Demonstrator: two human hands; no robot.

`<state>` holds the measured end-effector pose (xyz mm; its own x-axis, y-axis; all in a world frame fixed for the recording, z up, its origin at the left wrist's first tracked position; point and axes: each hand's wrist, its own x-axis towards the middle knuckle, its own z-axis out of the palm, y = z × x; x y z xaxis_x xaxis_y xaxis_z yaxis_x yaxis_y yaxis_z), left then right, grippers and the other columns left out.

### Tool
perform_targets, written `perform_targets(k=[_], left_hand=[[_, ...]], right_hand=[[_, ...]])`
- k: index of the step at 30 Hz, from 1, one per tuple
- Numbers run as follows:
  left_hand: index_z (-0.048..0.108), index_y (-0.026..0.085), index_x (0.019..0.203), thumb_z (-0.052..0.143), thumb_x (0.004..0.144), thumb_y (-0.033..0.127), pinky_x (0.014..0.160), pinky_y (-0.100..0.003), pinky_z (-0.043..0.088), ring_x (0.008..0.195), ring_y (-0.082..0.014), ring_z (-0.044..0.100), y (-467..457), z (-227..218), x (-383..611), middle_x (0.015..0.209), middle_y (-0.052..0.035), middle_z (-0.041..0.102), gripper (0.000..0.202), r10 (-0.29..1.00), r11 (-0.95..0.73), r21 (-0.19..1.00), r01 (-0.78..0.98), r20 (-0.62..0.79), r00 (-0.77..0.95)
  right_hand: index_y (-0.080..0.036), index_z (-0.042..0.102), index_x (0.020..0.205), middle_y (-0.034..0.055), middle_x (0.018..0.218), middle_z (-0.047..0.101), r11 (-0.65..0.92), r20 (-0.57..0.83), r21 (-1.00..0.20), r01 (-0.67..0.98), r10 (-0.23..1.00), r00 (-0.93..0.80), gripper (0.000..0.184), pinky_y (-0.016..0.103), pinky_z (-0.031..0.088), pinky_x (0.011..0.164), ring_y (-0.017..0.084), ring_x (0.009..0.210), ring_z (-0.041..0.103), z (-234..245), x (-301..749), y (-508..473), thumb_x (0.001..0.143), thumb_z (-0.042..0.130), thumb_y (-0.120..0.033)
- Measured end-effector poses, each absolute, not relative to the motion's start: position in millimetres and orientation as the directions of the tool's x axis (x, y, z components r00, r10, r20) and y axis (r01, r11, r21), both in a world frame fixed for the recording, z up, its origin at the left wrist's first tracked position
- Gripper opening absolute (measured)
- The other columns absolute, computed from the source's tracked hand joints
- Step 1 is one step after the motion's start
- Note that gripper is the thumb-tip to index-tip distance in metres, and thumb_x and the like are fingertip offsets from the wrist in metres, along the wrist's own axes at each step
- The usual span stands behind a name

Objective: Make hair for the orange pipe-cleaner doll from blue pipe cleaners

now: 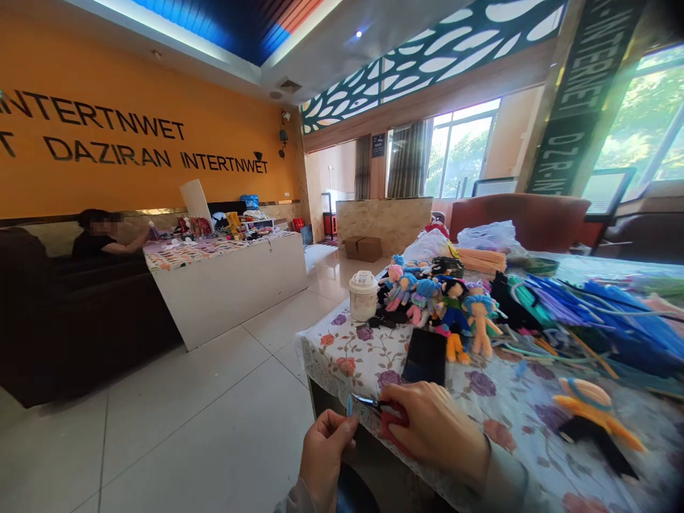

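Observation:
My right hand (435, 427) grips red-handled scissors (385, 412) at the near edge of the table, blades pointing left. My left hand (325, 449) is pinched on a small light-blue piece (349, 406) held at the blade tips. A black phone (425, 356) lies flat just beyond my right hand. Several small yarn dolls (454, 306) are grouped on the floral tablecloth (347, 356) behind it. An orange and black doll (593, 413) lies to the right.
A white lidded jar (364, 295) stands near the table's far left corner. Blue and green pipe cleaners (598, 313) pile at right. Across the tiled floor (187, 427) a person (101, 235) sits behind a white counter (229, 278). Cardboard boxes (363, 248) sit by the far wall.

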<state>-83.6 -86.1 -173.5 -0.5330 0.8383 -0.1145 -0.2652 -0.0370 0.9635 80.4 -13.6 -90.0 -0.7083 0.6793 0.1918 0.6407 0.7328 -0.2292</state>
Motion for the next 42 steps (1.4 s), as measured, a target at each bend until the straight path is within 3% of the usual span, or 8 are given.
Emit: perform_targets(k=[18,23,27,31,38,42], left_hand=[[0.045,0.022,0.05,0.076,0.058,0.038,0.052,-0.026,0.034,0.051,-0.0126,0.04,-88,-166,-88,0.05,0.0055,0.045,0.036,0.811,-0.102,0.995,0.018,0.094,-0.578],[0.045,0.022,0.051,0.075,0.059,0.037,0.051,-0.026,0.032,0.051,-0.0125,0.039,-87,-168,-89,0.05,0.0054,0.044,0.035,0.815,-0.092,0.995,0.045,0.102,-0.571],[0.044,0.022,0.052,0.072,0.06,0.037,0.051,-0.026,0.031,0.051,-0.0122,0.036,-89,-169,-89,0.051,0.0057,0.041,0.033,0.816,-0.083,0.993,0.08,0.114,-0.567],[0.044,0.022,0.052,0.071,0.06,0.036,0.052,-0.026,0.032,0.052,-0.0125,0.037,-88,-170,-90,0.052,0.0055,0.041,0.032,0.819,-0.078,0.993,0.085,0.113,-0.563],[0.044,0.023,0.051,0.073,0.06,0.035,0.052,-0.026,0.032,0.051,-0.0124,0.037,-88,-168,-89,0.051,0.006,0.041,0.032,0.815,-0.078,0.995,0.06,0.098,-0.571],[0.045,0.022,0.05,0.077,0.057,0.038,0.052,-0.025,0.031,0.05,-0.0115,0.037,-90,-165,-89,0.049,0.0066,0.042,0.036,0.812,-0.07,0.997,0.015,0.066,-0.58]], right_hand=[[-0.025,0.067,0.076,0.0031,0.072,0.073,0.804,0.171,-0.059,0.591,0.591,-0.788,0.013,0.03,0.023,0.053,0.023,0.07,0.069,-62,78,-13,0.073,0.058,-0.034],[-0.021,0.066,0.073,0.0063,0.072,0.071,0.808,0.162,0.022,0.589,0.578,-0.8,0.013,0.03,0.032,0.056,0.025,0.072,0.069,-58,72,-17,0.073,0.056,-0.03],[-0.021,0.066,0.082,0.0075,0.079,0.071,0.806,0.139,0.068,0.588,0.576,-0.806,0.014,0.031,0.04,0.063,0.027,0.08,0.068,-56,70,-18,0.076,0.053,-0.025],[-0.02,0.067,0.09,0.0087,0.085,0.07,0.799,0.081,0.112,0.591,0.585,-0.807,0.018,0.033,0.043,0.068,0.028,0.085,0.067,-50,70,-17,0.08,0.052,-0.017],[-0.018,0.067,0.091,0.0108,0.089,0.069,0.816,0.059,0.097,0.569,0.566,-0.822,0.02,0.037,0.045,0.075,0.03,0.089,0.065,-37,68,-21,0.079,0.053,-0.023],[-0.017,0.069,0.091,0.0129,0.091,0.069,0.824,0.047,0.103,0.557,0.555,-0.83,0.024,0.036,0.043,0.073,0.031,0.09,0.065,-37,65,-19,0.079,0.049,-0.018]])
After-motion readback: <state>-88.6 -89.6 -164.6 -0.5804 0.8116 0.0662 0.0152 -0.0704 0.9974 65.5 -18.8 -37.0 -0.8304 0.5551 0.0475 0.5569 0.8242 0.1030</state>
